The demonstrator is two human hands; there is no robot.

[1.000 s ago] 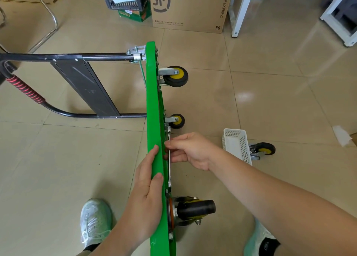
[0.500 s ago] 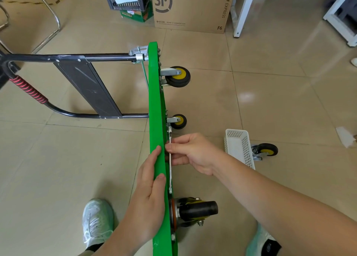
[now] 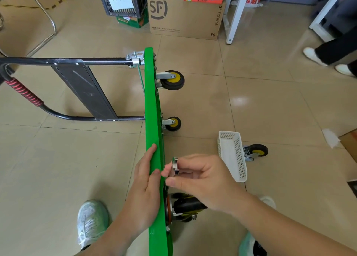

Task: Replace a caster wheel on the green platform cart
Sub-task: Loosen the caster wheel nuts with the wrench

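Note:
The green platform cart point(image 3: 152, 108) stands on its side edge on the tiled floor, its underside facing right. Two yellow-hubbed casters point(image 3: 172, 80) point(image 3: 173, 123) stick out from its far end, and a larger black caster point(image 3: 186, 206) sits at the near end. My left hand point(image 3: 145, 186) rests on the cart's top edge with fingers laid along it. My right hand point(image 3: 201, 178) pinches a metal wrench point(image 3: 175, 165) just right of the deck, above the black caster. A loose caster point(image 3: 256, 151) lies on the floor behind a white basket.
The white mesh basket point(image 3: 232, 155) stands on the floor to the right. The cart's black folding handle point(image 3: 63, 62) extends left. Cardboard boxes point(image 3: 185, 15) and a crate stand at the back. Another person's feet point(image 3: 316, 56) are at far right. My shoes are below.
My right hand has drawn the wrench away from lying along the cart's underside and turned it, so only its head shows between my fingers. My left hand stays on the edge.

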